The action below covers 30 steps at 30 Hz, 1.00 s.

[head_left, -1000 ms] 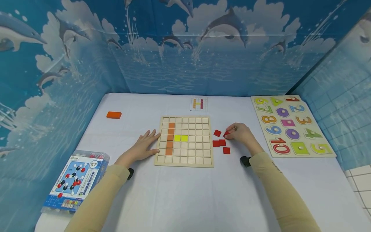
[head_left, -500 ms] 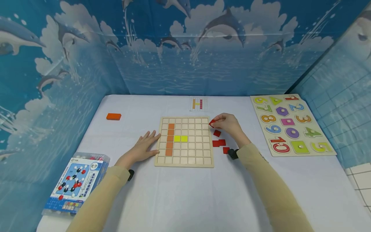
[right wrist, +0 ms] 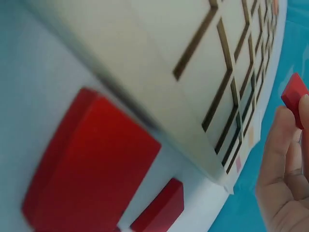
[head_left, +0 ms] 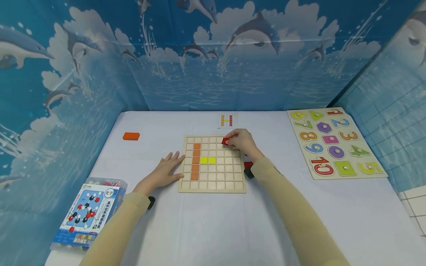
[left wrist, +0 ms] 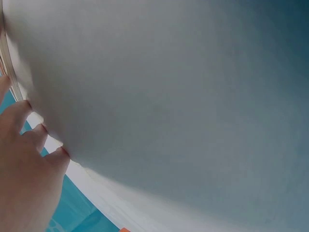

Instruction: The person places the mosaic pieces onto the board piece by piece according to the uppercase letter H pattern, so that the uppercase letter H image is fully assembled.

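A wooden grid board (head_left: 213, 187) lies on the white table. In its left part a column of orange tiles (head_left: 196, 160) fills several squares, and two yellow tiles (head_left: 208, 160) extend rightward from it. My right hand (head_left: 242, 142) pinches a red square tile (head_left: 225, 141) over the board's upper right squares; the right wrist view shows that red tile (right wrist: 294, 97) between thumb and fingers. With fingers spread, my left hand (head_left: 162, 173) rests on the table, its fingertips at the board's left edge. Loose red tiles (right wrist: 96, 169) lie beside the board, mostly hidden by my right arm in the head view.
A small card (head_left: 227, 120) with a coloured grid pattern lies behind the board. To the right is a number and shape puzzle board (head_left: 337, 144). An orange block (head_left: 131, 136) sits at the back left, and a boxed molecule model set (head_left: 88, 214) lies at the front left.
My right hand has carried a red tile from the loose ones at the right, up and leftward over the board. My left hand has stayed at the board's left edge.
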Motion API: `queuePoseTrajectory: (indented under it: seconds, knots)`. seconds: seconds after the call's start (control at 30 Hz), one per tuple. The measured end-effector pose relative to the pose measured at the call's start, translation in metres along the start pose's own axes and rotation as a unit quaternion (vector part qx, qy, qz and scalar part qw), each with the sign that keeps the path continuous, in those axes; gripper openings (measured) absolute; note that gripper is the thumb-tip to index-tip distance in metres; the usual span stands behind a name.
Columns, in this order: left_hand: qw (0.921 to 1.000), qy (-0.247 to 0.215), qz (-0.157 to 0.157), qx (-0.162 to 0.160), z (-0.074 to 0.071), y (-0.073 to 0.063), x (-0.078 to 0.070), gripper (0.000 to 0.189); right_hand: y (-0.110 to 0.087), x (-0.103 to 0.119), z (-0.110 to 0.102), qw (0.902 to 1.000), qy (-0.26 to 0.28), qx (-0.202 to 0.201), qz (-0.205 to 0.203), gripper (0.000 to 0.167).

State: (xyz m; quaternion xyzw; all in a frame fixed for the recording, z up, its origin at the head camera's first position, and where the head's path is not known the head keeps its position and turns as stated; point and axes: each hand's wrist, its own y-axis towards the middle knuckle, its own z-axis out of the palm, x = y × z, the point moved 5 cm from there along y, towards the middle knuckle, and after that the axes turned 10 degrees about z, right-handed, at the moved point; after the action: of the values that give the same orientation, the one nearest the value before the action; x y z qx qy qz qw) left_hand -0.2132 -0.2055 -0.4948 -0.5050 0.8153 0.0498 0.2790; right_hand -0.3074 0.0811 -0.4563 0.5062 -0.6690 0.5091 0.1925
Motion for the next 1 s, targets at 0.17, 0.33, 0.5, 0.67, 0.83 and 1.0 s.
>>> queuePoseTrajectory:
  seconds: [0.17, 0.33, 0.5, 0.67, 0.83, 1.0]
  knots:
    - [1.0, 0.0, -0.002, -0.002, 0.0, -0.001, -0.001, 0.077, 0.005, 0.004, 0.012, 0.9989, -0.039, 0.005, -0.025, 0.019]
    - [1.0, 0.004, -0.004, -0.005, -0.001, -0.003, -0.002, 0.076, 0.008, 0.008, 0.021, 0.9949, -0.086, -0.011, -0.052, 0.014]
    - [1.0, 0.005, -0.004, -0.004, -0.002, -0.002, -0.004, 0.077, 0.008, 0.01, 0.024, 0.989, -0.129, -0.03, -0.065, 0.009]
    - [1.0, 0.004, -0.004, -0.005, -0.002, -0.002, -0.003, 0.077, 0.009, 0.009, 0.026, 0.9862, -0.147, -0.035, -0.068, 0.009]
    - [1.0, 0.006, -0.004, -0.003, -0.002, -0.001, -0.004, 0.077, 0.011, 0.009, 0.028, 0.9807, -0.177, -0.033, -0.077, 0.014]
    - [1.0, 0.001, -0.002, -0.007, -0.002, -0.002, -0.003, 0.077, 0.009, 0.012, 0.031, 0.9713, -0.217, -0.04, -0.088, 0.018]
